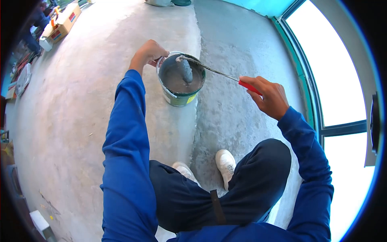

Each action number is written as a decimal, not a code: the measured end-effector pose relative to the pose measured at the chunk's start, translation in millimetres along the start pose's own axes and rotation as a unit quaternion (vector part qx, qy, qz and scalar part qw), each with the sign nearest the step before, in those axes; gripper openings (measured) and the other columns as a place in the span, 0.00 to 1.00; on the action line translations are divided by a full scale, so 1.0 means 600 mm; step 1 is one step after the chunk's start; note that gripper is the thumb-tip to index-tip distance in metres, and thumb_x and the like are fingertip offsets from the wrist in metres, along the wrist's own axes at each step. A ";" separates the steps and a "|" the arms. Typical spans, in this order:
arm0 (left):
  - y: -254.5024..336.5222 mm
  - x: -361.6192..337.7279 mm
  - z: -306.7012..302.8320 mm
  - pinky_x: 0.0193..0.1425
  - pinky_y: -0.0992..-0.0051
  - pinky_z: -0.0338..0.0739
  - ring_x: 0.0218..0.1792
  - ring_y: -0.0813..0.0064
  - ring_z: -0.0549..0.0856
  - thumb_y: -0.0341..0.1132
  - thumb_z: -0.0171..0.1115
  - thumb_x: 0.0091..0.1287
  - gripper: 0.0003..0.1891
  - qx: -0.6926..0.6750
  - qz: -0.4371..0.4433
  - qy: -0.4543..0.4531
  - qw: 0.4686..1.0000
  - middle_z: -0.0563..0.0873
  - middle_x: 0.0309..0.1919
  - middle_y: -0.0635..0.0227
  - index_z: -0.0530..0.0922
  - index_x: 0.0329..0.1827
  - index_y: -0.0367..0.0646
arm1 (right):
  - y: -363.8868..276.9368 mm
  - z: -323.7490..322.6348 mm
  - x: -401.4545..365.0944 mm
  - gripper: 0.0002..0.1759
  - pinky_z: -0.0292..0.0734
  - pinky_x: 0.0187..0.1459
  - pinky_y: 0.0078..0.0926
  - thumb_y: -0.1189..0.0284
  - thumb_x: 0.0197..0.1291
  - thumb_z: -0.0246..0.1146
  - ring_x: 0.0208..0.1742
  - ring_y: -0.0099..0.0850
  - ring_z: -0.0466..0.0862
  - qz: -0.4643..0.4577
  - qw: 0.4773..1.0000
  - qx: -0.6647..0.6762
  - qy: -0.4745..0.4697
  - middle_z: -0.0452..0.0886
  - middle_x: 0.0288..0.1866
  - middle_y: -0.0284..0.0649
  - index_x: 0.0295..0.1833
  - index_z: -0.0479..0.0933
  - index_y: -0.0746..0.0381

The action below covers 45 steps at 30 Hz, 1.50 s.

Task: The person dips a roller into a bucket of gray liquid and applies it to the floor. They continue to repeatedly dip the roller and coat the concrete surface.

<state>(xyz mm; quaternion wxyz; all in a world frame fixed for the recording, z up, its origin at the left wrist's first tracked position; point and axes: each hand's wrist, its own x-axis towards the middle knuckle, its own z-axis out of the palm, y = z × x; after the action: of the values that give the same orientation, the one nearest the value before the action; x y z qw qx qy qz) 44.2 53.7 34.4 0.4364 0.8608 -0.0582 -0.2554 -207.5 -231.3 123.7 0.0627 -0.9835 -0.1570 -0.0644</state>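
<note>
A bucket [180,99] of grey, wet slurry [173,80] stands on the floor in front of my shoes. My left hand [151,52] is closed at its left rim, around the wire bucket handle [160,76]; part of that grip is hidden behind the fingers. In my right hand [269,97] is a paint roller [217,71], gripped by its red handle. Its thin metal rod, smeared with slurry, reaches over the bucket's right rim. The coated roller sleeve [186,71] points down, with its lower end in the slurry.
Darker, damp-looking concrete [229,105] lies right of a seam, and paler floor [105,101] lies left. Tall windows [322,60] line the right side. A cardboard box [62,24], a person at the far left edge and assorted items stand along the left. A whitish sack [160,2] is at the top.
</note>
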 end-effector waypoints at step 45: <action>0.017 -0.027 0.016 0.27 0.74 0.79 0.21 0.75 0.79 0.35 0.65 0.62 0.10 0.008 -0.028 0.028 0.999 0.80 0.22 0.67 0.82 0.32 0.35 | 0.080 0.163 -0.075 0.18 0.70 0.24 0.24 0.68 0.64 0.60 0.20 0.24 0.74 0.135 0.878 0.459 -0.029 0.77 0.24 0.36 0.58 0.72 0.58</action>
<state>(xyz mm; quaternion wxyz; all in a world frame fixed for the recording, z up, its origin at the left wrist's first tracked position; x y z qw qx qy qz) 26.8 45.9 43.9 0.4233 0.8723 -0.0238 -0.2434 -224.0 -276.2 16.2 0.5104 -0.8575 -0.0369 0.0528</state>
